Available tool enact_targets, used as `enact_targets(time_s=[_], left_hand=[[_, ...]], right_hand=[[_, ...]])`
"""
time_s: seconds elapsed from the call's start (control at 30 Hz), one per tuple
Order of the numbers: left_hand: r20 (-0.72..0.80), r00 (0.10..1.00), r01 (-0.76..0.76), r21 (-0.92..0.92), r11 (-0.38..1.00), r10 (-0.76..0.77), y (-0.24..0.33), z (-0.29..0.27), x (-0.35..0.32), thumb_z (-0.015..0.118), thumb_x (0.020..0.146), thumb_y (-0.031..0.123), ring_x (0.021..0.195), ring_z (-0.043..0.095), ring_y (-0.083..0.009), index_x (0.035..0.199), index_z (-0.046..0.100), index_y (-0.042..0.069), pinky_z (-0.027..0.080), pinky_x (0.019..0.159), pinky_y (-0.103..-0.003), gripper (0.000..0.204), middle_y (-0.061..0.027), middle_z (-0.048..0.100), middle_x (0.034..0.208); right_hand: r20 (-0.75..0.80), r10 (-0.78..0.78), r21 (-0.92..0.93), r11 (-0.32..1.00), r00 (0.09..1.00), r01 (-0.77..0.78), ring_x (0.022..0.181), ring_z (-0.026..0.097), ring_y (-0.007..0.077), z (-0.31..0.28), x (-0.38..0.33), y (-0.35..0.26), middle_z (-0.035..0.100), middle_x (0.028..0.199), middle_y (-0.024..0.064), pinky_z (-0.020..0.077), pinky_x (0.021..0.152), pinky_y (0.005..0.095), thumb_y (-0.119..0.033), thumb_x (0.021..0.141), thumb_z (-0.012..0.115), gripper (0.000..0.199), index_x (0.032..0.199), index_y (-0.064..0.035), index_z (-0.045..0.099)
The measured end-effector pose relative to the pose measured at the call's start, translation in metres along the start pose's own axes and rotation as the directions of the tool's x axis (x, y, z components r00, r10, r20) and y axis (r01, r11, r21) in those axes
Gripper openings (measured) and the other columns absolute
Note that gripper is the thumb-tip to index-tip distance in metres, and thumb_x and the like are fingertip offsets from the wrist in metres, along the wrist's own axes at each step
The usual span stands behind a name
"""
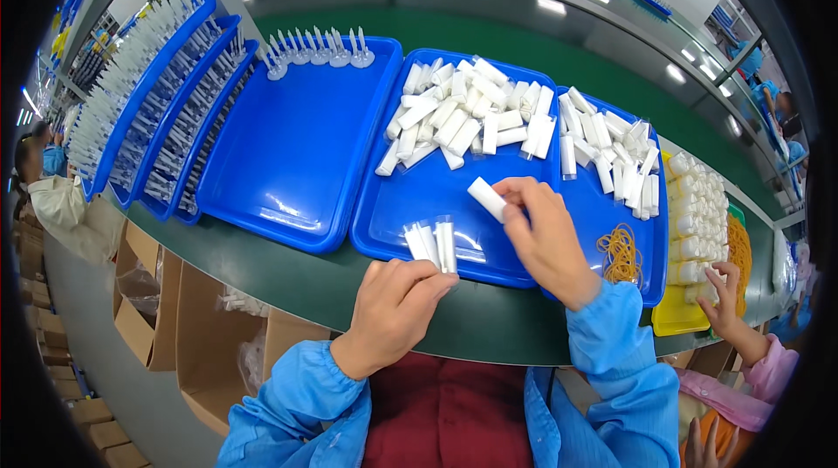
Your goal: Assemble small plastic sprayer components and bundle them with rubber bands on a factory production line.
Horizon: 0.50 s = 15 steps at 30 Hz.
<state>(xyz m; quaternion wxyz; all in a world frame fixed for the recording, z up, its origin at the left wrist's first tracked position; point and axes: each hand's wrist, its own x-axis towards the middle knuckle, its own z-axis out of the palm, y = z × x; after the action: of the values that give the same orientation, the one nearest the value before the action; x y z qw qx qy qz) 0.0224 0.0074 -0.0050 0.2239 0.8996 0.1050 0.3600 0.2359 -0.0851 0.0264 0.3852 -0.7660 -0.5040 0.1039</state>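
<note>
My left hand (394, 304) rests at the green bench's front edge, fingers closed around a small bundle of white tubes with clear caps (432, 244), which stick up over the rim of the middle blue tray (410, 228). My right hand (546, 232) hovers over that tray, pinching one white tube (487, 198) by its end. A loose heap of the same white tubes (467, 114) lies at the tray's far end. Both forearms wear blue sleeves.
A mostly bare blue tray (297, 145) with white tipped parts (319, 49) sits left. Stacked blue trays (166, 101) stand farther left. A right blue tray (650, 280) holds tubes and rubber bands (621, 251). Another person's hand (723, 293) touches a yellow tray (676, 318). Cardboard boxes (148, 311) stand below.
</note>
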Motion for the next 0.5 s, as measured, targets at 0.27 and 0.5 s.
enact_targets(time_s=[0.27, 0.5], left_hand=[[0.217, 0.967, -0.074, -0.265, 0.961, 0.134, 0.034, -0.033, 0.014, 0.074, 0.073, 0.001, 0.074, 0.056, -0.0147, 0.099, 0.077, 0.015, 0.036, 0.068, -0.030, 0.029, 0.0034, 0.069, 0.096], [0.284, 0.940, -0.115, -0.254, 0.960, 0.188, 0.042, -0.035, 0.017, 0.077, 0.073, 0.007, 0.078, 0.058, -0.0139, 0.101, 0.077, 0.015, 0.037, 0.070, -0.030, 0.029, 0.0040, 0.069, 0.099]], right_hand=[[0.119, 0.142, 0.468, 0.865, 0.983, -0.181, 0.067, 0.050, 0.0130, -0.019, -0.016, -0.006, 0.057, 0.071, 0.0034, 0.0401, 0.064, 0.0304, -0.030, 0.106, 0.055, 0.039, 0.080, -0.0031, 0.063], [0.245, -0.225, 0.327, 0.935, 0.943, 0.138, 0.073, 0.050, 0.0214, -0.018, -0.019, -0.007, 0.056, 0.072, 0.0045, 0.0367, 0.081, 0.0364, -0.024, 0.098, 0.065, 0.026, 0.078, -0.0067, 0.066]])
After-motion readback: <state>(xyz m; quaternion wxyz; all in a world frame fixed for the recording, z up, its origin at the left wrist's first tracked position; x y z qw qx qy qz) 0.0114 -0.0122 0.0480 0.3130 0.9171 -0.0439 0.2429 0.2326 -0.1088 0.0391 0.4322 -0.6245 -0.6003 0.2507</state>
